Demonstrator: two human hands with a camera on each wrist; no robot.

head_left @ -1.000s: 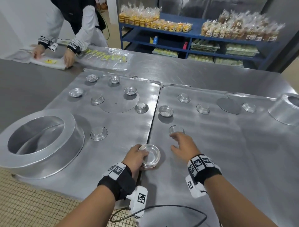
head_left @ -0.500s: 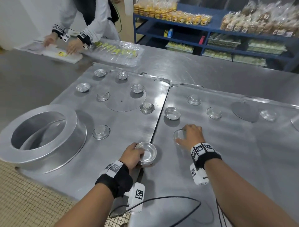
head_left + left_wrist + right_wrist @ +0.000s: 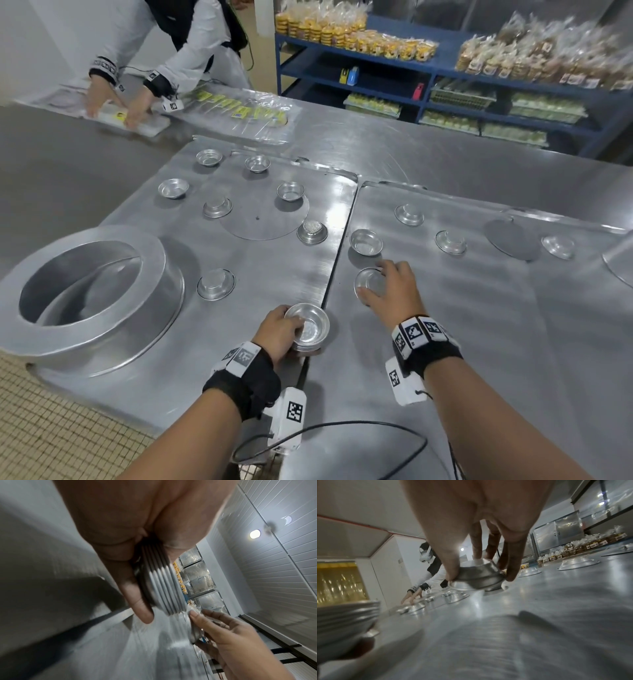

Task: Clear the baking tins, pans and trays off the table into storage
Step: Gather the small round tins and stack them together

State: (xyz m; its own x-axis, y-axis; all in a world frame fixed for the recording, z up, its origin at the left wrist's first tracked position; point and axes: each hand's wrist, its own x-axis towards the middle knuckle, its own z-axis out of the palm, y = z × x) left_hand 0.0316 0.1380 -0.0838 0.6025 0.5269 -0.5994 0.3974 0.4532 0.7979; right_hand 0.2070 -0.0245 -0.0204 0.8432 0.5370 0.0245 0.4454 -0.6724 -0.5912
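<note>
My left hand grips a stack of several small round aluminium tins just above the seam between two large flat trays; the left wrist view shows the nested rims of that stack between thumb and fingers. My right hand pinches one small upside-down tin by its rim on the right tray. In the right wrist view, thumb and fingers curl round this tin, tilted with one edge off the tray. More small tins lie scattered over both trays, such as an upright tin just beyond my right hand.
A large ring-shaped cake pan sits upside down on the left tray. Another big pan shows at the right edge. Flat round discs lie on the trays. A second person handles plastic bags at the far left. Blue shelves hold packed goods.
My right hand has closed round the upside-down tin and tipped it up off the tray. The left hand has kept the stack in the same spot.
</note>
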